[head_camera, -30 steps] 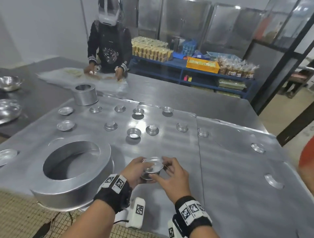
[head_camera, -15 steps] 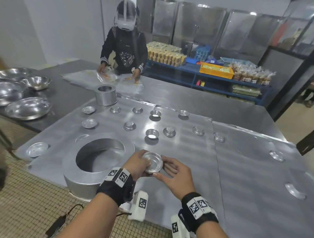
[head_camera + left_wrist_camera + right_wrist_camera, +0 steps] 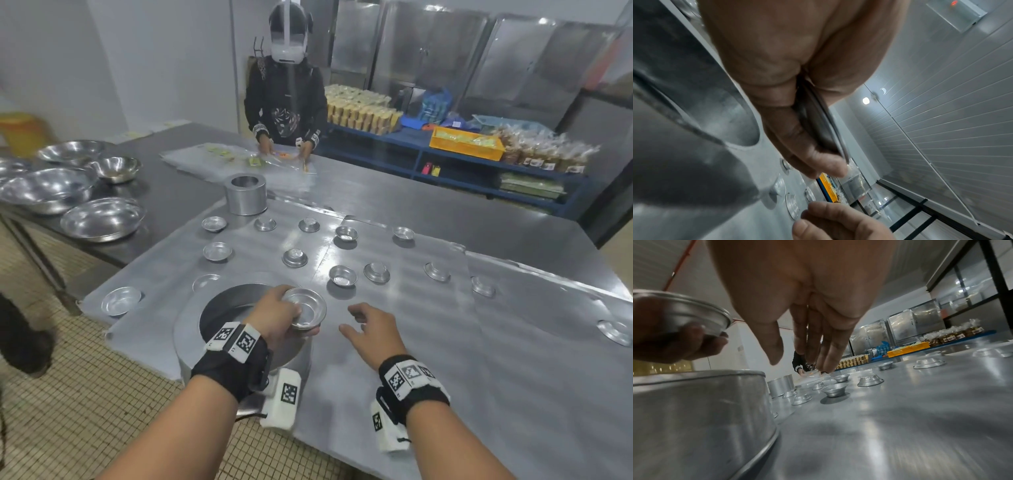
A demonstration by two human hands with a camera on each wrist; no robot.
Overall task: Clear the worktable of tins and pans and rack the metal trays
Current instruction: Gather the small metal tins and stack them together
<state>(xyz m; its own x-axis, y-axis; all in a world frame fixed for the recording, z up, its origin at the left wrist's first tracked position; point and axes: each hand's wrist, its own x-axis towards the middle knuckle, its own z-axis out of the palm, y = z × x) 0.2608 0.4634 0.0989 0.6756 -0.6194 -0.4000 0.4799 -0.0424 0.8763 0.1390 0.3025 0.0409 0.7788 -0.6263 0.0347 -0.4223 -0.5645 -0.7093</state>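
My left hand grips a small stack of shallow round tins, held over the right rim of a large round pan at the table's near edge. From the left wrist view the tins show edge-on between thumb and fingers. My right hand hovers open just right of the tins, fingers spread, holding nothing; its fingers hang relaxed above the table. Several small tins, such as one upright and one upside down, lie scattered over the metal trays covering the worktable.
A tall cylindrical tin stands at the back of the trays. Several large steel bowls sit on the dark table to the left. Another person works at the far side. Blue shelving with packed goods lines the back.
My right hand has let go of the tins and drawn away to the right. The left hand has carried the tins left, over the large pan's rim. The head view turned left.
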